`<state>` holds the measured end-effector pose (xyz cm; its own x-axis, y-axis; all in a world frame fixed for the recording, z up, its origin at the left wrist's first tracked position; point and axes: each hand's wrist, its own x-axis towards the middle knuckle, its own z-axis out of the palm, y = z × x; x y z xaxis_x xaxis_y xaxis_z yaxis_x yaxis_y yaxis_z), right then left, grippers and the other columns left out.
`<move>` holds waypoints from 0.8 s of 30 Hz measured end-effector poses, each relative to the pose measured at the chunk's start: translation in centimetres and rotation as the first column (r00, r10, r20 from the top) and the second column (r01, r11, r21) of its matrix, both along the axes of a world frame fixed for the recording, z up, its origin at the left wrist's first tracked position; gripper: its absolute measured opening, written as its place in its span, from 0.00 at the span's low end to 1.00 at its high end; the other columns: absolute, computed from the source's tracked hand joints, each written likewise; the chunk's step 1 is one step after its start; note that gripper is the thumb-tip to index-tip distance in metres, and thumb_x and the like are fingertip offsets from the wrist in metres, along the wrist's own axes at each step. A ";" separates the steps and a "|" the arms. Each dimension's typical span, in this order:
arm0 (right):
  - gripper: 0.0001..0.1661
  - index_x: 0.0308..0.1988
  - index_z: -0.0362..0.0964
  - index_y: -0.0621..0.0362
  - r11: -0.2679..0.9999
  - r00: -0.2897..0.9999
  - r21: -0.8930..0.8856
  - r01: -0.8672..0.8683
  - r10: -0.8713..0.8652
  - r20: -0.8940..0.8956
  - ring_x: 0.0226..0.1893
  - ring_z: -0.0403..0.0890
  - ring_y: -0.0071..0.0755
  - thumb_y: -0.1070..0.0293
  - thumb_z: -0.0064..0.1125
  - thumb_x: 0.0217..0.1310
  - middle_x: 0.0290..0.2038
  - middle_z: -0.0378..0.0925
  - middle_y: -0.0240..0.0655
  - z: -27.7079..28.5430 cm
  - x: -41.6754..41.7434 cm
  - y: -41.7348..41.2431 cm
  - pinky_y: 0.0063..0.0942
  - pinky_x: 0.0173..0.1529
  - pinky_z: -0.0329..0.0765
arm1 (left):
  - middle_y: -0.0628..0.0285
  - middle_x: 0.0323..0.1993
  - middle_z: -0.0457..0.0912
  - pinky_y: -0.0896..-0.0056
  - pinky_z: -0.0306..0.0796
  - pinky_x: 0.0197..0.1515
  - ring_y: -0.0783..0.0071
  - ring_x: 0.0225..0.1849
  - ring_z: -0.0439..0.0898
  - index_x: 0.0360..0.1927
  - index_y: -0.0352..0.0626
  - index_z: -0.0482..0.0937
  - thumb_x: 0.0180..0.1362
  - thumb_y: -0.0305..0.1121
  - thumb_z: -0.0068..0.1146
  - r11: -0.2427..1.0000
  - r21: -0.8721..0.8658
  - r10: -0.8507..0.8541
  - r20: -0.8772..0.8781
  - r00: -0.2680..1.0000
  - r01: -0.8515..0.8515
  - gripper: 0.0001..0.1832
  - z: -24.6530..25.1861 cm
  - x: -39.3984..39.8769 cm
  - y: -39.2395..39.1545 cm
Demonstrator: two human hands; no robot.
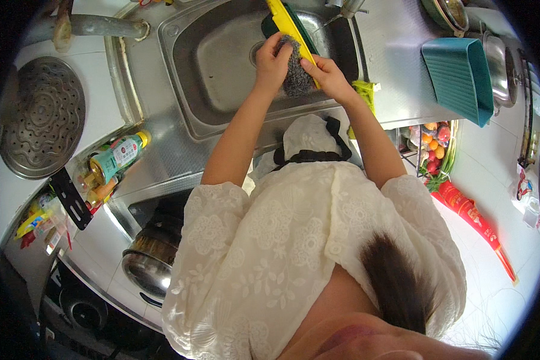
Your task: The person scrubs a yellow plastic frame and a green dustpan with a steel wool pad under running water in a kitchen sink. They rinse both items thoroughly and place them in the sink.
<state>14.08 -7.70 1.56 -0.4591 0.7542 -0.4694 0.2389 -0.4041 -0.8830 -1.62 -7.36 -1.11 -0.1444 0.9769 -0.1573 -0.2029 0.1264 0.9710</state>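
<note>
My left hand grips a grey metal-wire scouring pad, which lies against a long yellow plastic piece. My right hand holds the near end of that piece, thumb on top. The piece slants up and away over the stainless steel sink; what kind of utensil it is I cannot tell. Under it shows a dark green object, partly hidden. From the metal faucet at the top, a thin stream of water seems to run into the basin.
A teal ribbed holder and a lidded metal pot stand on the right. A yellow-green cloth hangs at the counter edge. Leftward are a perforated steamer plate and bottles. Produce sits low on the right.
</note>
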 end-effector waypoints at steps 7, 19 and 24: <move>0.16 0.41 0.70 0.59 0.985 0.996 0.158 0.066 -0.074 0.044 0.20 0.68 0.21 0.57 0.46 0.66 0.21 0.67 0.27 -3.2 -0.4 -1.0 0.22 0.26 0.67 | 0.61 0.39 0.75 0.71 0.67 0.45 0.72 0.41 0.74 0.42 0.37 0.72 0.54 0.30 0.57 0.939 -0.148 0.284 -0.184 0.941 -0.312 0.14 -0.4 -1.0 0.5; 0.12 0.41 0.72 0.51 0.550 0.658 0.738 -0.391 -0.395 0.642 0.23 0.78 0.37 0.67 0.51 0.54 0.23 0.78 0.34 -3.0 -2.7 -2.6 0.32 0.32 0.68 | 0.57 0.44 0.66 0.69 0.67 0.46 0.68 0.43 0.69 0.41 0.34 0.68 0.46 0.34 0.68 0.808 -0.232 0.460 -0.326 0.826 -0.542 0.24 -1.1 -0.2 0.5; 0.12 0.42 0.71 0.48 0.524 0.607 0.736 -0.429 -0.437 0.664 0.24 0.78 0.33 0.67 0.52 0.55 0.23 0.77 0.31 -3.4 -3.1 -2.7 0.29 0.31 0.65 | 0.60 0.35 0.72 0.73 0.71 0.33 0.70 0.33 0.73 0.37 0.35 0.69 0.46 0.32 0.67 0.807 -0.449 0.417 -0.027 0.909 -0.383 0.20 -2.3 0.0 0.0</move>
<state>10.97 -10.42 -1.83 -0.2876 0.9390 0.1888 0.9092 0.3296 -0.2542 -1.60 -7.38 -3.39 -0.4796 0.6624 -0.5756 -0.3936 0.4239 0.8157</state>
